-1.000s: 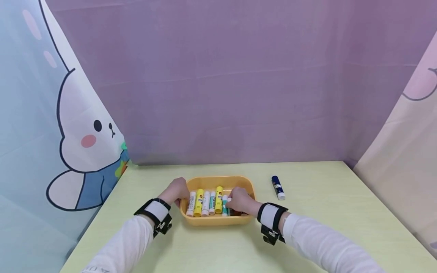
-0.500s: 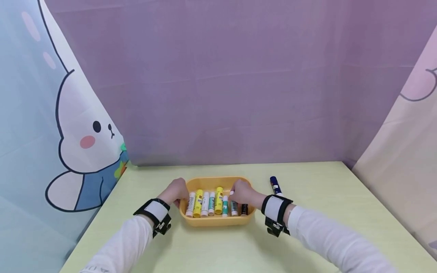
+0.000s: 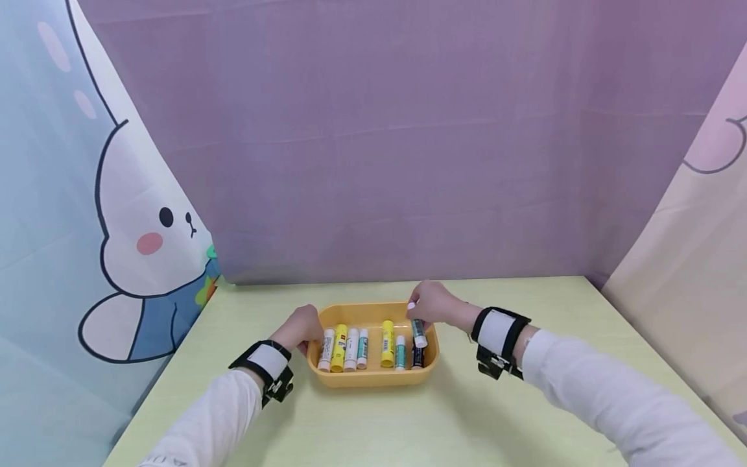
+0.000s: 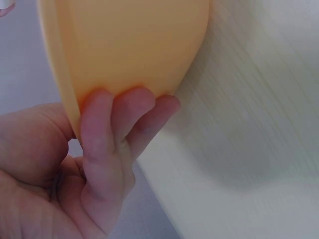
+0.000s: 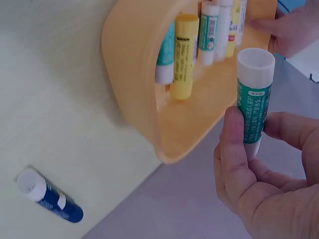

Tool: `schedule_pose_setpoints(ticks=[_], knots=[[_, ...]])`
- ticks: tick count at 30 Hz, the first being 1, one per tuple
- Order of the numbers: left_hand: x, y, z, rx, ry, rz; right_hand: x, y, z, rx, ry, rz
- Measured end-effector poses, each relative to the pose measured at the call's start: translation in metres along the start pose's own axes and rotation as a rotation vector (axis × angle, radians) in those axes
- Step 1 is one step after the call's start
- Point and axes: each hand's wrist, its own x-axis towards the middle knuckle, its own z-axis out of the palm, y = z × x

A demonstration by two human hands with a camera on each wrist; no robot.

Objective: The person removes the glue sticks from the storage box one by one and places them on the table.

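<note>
My left hand (image 3: 303,324) grips the left end of an orange plastic basket (image 3: 373,381); in the left wrist view its fingers (image 4: 133,107) press the outer wall and the thumb is at the rim. My right hand (image 3: 438,303) pinches a green-and-white glue stick (image 5: 255,107) between thumb and fingers, raised over the basket's back right corner. Inside the basket lie several glue sticks: white and yellow ones on the left, then a gap, then a yellow one (image 3: 388,344), a small green-and-white one (image 3: 400,353) and a black one (image 3: 417,357).
A dark blue glue stick (image 5: 57,199) with a white end lies on the pale table (image 5: 60,124), outside the basket; the right wrist hides it in the head view. A purple cloth (image 3: 373,143) hangs along the table's back edge.
My right hand has moved up, back and rightward, lifting the green-and-white glue stick from the row. The yellow and small green-and-white sticks have shifted right, opening a gap. My left hand stays put.
</note>
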Motion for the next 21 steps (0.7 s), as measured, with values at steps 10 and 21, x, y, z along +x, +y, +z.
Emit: schedule_pose_setpoints(ticks=[10, 21], knots=[[-0.002, 0.001, 0.000, 0.004, 0.005, 0.007, -0.005, 0.002, -0.044, -0.036, 0.009, 0.011], [-0.006, -0.001, -0.002, 0.000, 0.009, 0.024, -0.003, 0.024, -0.079, -0.094, 0.048, 0.020]])
